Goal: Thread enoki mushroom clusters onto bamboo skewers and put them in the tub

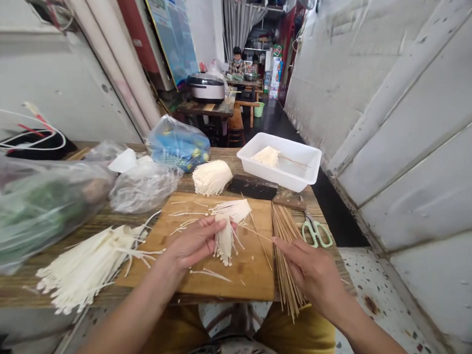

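Note:
Over a wooden cutting board [251, 279], my left hand [196, 240] pinches a small bunch of enoki mushrooms [224, 244], caps hanging downward. My right hand [310, 269] grips one end of a bamboo skewer [259, 233]; its other end meets the bunch, and I cannot tell how deep it goes in. Just behind lies a fanned enoki portion [234, 210], with another skewer [261, 243] by it on the board. Loose enoki strands are scattered around. A large enoki clump [91, 259] spreads at the left, and a trimmed enoki bundle [211, 177] sits behind the board.
Bamboo skewers [286, 242] lie along the board's right side, near green-handled scissors [316, 232]. A cleaver [253, 187] rests behind the board. A white plastic tub [279, 173] holds skewered enoki. Plastic bags [43, 205] crowd the left. A person [236, 65] sits far back.

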A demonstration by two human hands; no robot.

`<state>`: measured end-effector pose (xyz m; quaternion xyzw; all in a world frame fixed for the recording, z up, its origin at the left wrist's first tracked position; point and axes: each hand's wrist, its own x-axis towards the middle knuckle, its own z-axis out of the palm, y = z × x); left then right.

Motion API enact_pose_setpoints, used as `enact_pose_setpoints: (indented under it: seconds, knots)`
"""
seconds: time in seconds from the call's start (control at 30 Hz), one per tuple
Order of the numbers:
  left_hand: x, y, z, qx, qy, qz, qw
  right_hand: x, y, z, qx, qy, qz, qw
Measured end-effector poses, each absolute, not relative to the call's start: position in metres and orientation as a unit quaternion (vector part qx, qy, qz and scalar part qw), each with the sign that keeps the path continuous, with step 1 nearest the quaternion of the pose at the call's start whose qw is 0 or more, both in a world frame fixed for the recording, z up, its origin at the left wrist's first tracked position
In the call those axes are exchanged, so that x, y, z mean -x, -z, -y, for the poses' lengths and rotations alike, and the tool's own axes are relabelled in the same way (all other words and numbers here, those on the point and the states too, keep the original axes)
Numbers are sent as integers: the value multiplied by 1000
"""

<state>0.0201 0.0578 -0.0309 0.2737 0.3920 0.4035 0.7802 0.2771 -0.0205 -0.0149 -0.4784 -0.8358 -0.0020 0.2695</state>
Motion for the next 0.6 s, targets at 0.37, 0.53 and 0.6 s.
enact_pose_setpoints:
  seconds: [0.37,0.53,0.6]
  knots:
    - [-19,27,-56,-263,-395,-402,783,-280,9,26,481,-6,843,241]
    - [-18,24,-55,-269,-390,-400,784,-278,6,27,477,4,848,233]
    - [-17,24,-54,-281,-384,-392,787,-278,6,28,479,5,847,229]
